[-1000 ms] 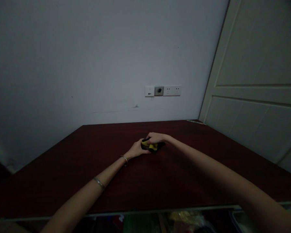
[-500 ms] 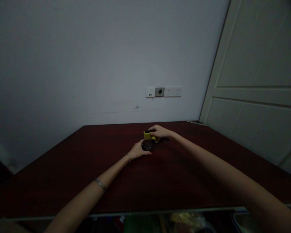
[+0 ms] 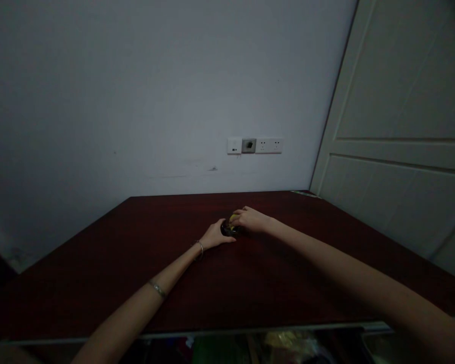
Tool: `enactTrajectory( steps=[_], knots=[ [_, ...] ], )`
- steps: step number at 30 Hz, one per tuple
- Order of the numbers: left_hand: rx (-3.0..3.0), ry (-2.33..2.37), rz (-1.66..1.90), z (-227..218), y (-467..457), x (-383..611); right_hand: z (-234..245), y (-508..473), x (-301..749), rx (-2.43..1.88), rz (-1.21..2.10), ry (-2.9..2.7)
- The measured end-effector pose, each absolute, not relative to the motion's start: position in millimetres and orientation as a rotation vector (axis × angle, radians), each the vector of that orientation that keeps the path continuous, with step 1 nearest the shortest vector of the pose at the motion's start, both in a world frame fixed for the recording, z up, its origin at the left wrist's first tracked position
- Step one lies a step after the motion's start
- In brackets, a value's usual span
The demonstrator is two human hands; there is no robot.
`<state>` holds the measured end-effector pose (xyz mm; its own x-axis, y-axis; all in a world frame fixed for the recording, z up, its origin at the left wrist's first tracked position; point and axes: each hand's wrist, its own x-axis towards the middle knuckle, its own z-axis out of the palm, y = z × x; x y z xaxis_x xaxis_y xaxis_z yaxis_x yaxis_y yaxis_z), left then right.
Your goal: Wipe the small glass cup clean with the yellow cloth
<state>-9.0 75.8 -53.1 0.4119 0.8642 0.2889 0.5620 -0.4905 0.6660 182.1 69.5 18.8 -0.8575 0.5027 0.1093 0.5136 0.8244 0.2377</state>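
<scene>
My left hand (image 3: 215, 234) is wrapped round the left side of a small dark, shiny round bowl (image 3: 226, 230), its thumb along the near side. The bowl stands on the dark red tabletop. My right hand (image 3: 251, 219) is at the bowl's right rim, fingers bent downward over its opening. Under those fingers shows a bit of a yellow item (image 3: 233, 218), at or inside the mouth of the bowl. My fingers hide most of it, and its kind cannot be made out.
The dark red tabletop (image 3: 136, 263) reaches back to a pale wall (image 3: 155, 101) with a row of sockets (image 3: 263, 146). A white panelled door (image 3: 394, 131) stands on the right. Below the table's front edge lie several items, including something green (image 3: 220, 350) and a crinkled yellowish wrapper (image 3: 288, 344).
My right hand has moved down and brought the yellow-and-black item from above the bowl to its opening. Less of the item shows. My left hand keeps its hold on the bowl.
</scene>
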Motion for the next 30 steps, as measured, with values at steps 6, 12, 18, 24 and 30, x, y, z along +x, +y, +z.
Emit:
enactTrajectory(
  steps=[6, 12, 18, 24, 30],
  knots=[
    [2.182, 1.186, 0.862, -52, 74, -10, 38, 74, 193, -1.177, 0.473, -2.677],
    [2.157, 1.218, 0.899, -53, 74, -9, 19, 89, 219, -1.106, 1.098, -1.774],
    [2.139, 1.13, 0.912, -54, 72, -7, -14, 80, 213, -0.906, 1.332, -1.151],
    [2.111, 1.093, 0.83, -50, 75, -8, -18, 68, 205, -0.931, 1.459, -1.019],
    [2.258, 1.282, 0.686, -38, 86, -7, -23, 70, 206, -0.934, 1.422, -1.045]
  ],
)
